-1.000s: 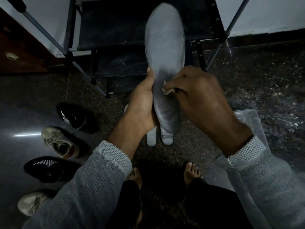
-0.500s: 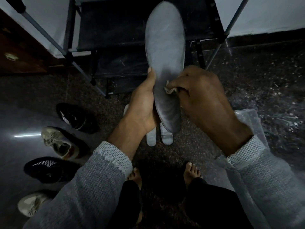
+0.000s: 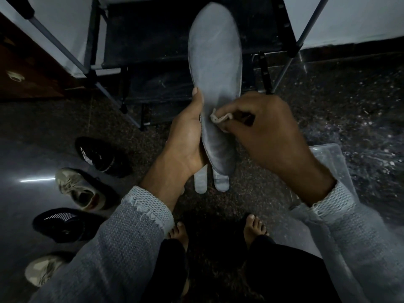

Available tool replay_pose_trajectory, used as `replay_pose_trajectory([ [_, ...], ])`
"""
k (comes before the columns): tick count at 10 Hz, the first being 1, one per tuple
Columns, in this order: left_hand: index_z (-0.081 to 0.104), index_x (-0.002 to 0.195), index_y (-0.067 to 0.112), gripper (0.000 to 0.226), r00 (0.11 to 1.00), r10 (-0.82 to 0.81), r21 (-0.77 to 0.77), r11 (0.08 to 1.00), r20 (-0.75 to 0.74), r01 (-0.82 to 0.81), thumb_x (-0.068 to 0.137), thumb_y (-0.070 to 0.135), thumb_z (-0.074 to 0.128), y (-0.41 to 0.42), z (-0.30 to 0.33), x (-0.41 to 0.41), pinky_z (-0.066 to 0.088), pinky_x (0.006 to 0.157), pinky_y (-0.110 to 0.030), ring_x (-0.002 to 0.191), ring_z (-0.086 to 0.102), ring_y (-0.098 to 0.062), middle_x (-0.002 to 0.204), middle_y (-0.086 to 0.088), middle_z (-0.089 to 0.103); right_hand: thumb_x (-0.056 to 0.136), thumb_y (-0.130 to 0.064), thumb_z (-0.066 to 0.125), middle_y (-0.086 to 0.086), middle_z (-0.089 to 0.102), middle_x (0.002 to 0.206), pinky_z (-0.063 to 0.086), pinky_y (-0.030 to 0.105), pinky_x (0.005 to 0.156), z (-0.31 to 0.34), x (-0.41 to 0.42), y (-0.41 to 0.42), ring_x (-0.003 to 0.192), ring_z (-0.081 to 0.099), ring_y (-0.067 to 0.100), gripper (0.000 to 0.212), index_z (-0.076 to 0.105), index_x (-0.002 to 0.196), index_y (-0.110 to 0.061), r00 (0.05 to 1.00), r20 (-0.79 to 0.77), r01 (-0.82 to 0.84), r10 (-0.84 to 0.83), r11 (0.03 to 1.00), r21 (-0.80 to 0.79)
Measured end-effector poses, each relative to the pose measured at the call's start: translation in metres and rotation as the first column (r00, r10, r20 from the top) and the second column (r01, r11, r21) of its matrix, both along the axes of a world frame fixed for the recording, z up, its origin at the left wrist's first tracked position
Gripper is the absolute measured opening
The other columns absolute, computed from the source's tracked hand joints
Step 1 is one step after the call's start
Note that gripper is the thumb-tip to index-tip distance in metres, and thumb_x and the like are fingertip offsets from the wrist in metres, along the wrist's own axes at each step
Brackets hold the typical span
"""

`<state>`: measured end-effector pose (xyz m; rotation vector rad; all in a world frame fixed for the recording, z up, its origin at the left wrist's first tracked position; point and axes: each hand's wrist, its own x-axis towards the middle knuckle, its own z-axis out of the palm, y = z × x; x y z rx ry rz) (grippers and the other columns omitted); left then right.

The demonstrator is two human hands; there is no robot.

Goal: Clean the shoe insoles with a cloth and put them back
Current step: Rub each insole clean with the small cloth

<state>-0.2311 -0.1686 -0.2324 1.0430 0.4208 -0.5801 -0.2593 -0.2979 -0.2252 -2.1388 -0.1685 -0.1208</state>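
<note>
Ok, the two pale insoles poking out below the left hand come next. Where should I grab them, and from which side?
Likely by their rounded ends, coming from below. Those ends hang free beneath the left hand and the grey insole being wiped; everything higher is hidden behind them. The right hand must first free itself of the cloth it pinches.

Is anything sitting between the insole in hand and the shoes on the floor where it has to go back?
Nothing visible blocks it. The grey foam insole is held by the left hand while the right hand presses a small pale cloth on it; the black and beige shoes lie apart on open floor, lower left.
</note>
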Motion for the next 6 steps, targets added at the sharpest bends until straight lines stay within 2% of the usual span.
replay_pose_trajectory([
  [1, 0.043, 0.14, 0.004, 0.061, 0.999, -0.04, 0.13, 0.991, 0.03, 0.036, 0.101, 0.05, 0.031, 0.001, 0.004, -0.001, 0.058, 0.068, -0.025, 0.099, 0.069, -0.03, 0.126, -0.014, 0.062, 0.082, -0.006, 0.072, -0.009, 0.07, 0.088, 0.052, 0.013, 0.075, 0.002, 0.003, -0.005, 0.084, 0.068, 0.002, 0.012, 0.074, 0.093, -0.012, 0.991, -0.08, 0.119, -0.103, 0.963, 0.24],
  [2, 0.04, 0.144, 0.006, 0.064, 0.998, -0.045, 0.118, 0.992, 0.036, 0.04, 0.1, 0.052, 0.033, 0.002, 0.008, -0.004, 0.055, 0.059, -0.023, 0.125, 0.049, -0.035, 0.144, -0.019, 0.046, 0.082, -0.005, 0.072, -0.011, 0.069, 0.086, 0.053, 0.013, 0.073, 0.003, 0.003, -0.006, 0.082, 0.068, 0.001, 0.011, 0.074, 0.092, -0.01, 0.987, -0.092, 0.154, -0.135, 0.955, 0.254],
  [3, 0.039, 0.144, 0.005, 0.064, 0.999, -0.038, 0.108, 0.993, 0.018, 0.036, 0.1, 0.051, 0.033, 0.002, 0.005, -0.002, 0.054, 0.063, -0.024, 0.128, 0.046, -0.035, 0.146, -0.019, 0.044, 0.081, -0.006, 0.073, -0.012, 0.07, 0.084, 0.055, 0.015, 0.073, 0.002, 0.003, -0.005, 0.081, 0.068, 0.002, 0.011, 0.074, 0.09, -0.013, 0.981, -0.139, 0.166, -0.134, 0.954, 0.249],
  [4, 0.042, 0.143, 0.007, 0.064, 0.998, -0.064, 0.089, 0.994, 0.015, 0.062, 0.1, 0.052, 0.034, 0.002, 0.003, -0.004, 0.055, 0.06, -0.023, 0.127, 0.048, -0.034, 0.144, -0.018, 0.047, 0.08, -0.005, 0.074, -0.014, 0.069, 0.082, 0.053, 0.012, 0.07, 0.001, 0.003, -0.004, 0.079, 0.068, 0.001, 0.012, 0.074, 0.088, -0.015, 0.979, -0.122, 0.189, -0.163, 0.951, 0.243],
  [5, 0.045, 0.141, 0.009, 0.064, 0.998, -0.062, 0.135, 0.989, 0.0, 0.061, 0.098, 0.056, 0.037, 0.003, 0.001, -0.001, 0.056, 0.068, -0.026, 0.122, 0.055, -0.033, 0.141, -0.012, 0.052, 0.08, -0.005, 0.074, -0.012, 0.07, 0.082, 0.053, 0.012, 0.069, 0.001, 0.003, -0.003, 0.077, 0.069, 0.002, 0.012, 0.074, 0.088, -0.015, 0.977, -0.127, 0.2, -0.171, 0.944, 0.262],
  [6, 0.054, 0.136, 0.009, 0.066, 0.994, -0.098, 0.043, 0.994, 0.045, 0.096, 0.095, 0.061, 0.043, 0.009, -0.021, 0.012, 0.042, 0.106, -0.043, 0.118, 0.058, -0.027, 0.13, -0.014, 0.06, 0.08, -0.006, 0.075, -0.013, 0.07, 0.082, 0.053, 0.013, 0.07, 0.001, 0.003, -0.003, 0.078, 0.069, 0.001, 0.013, 0.074, 0.089, -0.015, 0.974, -0.109, 0.223, -0.201, 0.94, 0.26],
])
